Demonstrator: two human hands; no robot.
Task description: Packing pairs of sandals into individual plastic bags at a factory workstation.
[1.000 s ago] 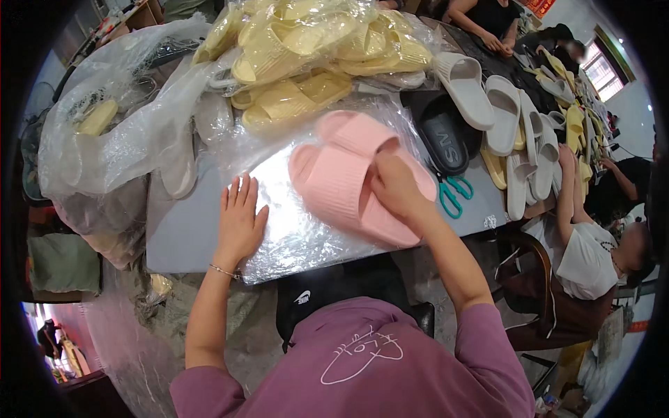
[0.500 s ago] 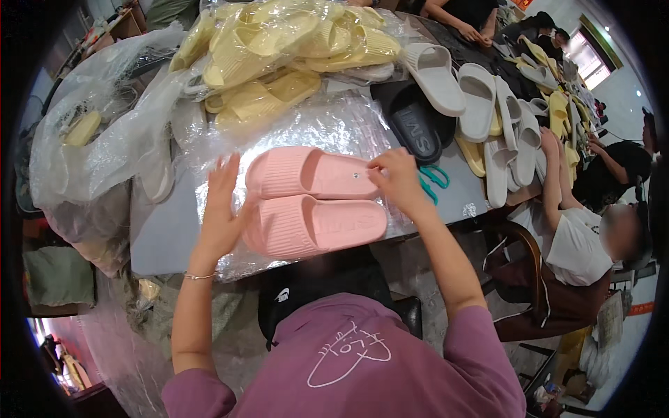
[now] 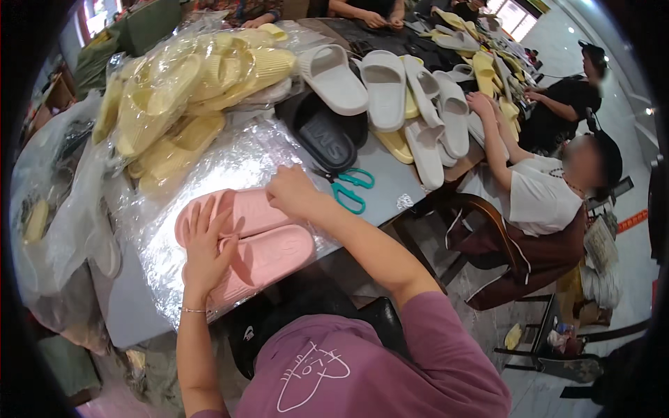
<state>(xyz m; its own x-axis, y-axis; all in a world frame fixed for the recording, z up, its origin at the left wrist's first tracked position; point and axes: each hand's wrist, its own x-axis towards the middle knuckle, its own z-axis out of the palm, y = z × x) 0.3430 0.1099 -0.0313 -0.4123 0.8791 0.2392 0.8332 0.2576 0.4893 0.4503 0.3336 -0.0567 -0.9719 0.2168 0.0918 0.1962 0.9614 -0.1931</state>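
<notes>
Pink slippers (image 3: 244,237) lie paired on clear plastic sheet (image 3: 230,160), near worktop (image 3: 390,184) front edge, scissors (image 3: 348,188) just right of them. Your left hand (image 3: 205,244) flat, fingers spread, pressing slippers; right hand (image 3: 293,191) pinched together at far slipper's edge. Keep pair aligned, press evenly, smooth sheet before wrapping. Since half second ago: slippers angled more, left hand now on top of them.

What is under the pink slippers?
The pink slippers lie on a clear plastic bag spread over the grey table. Both hands rest on them; the bag beneath them is hidden.
</notes>
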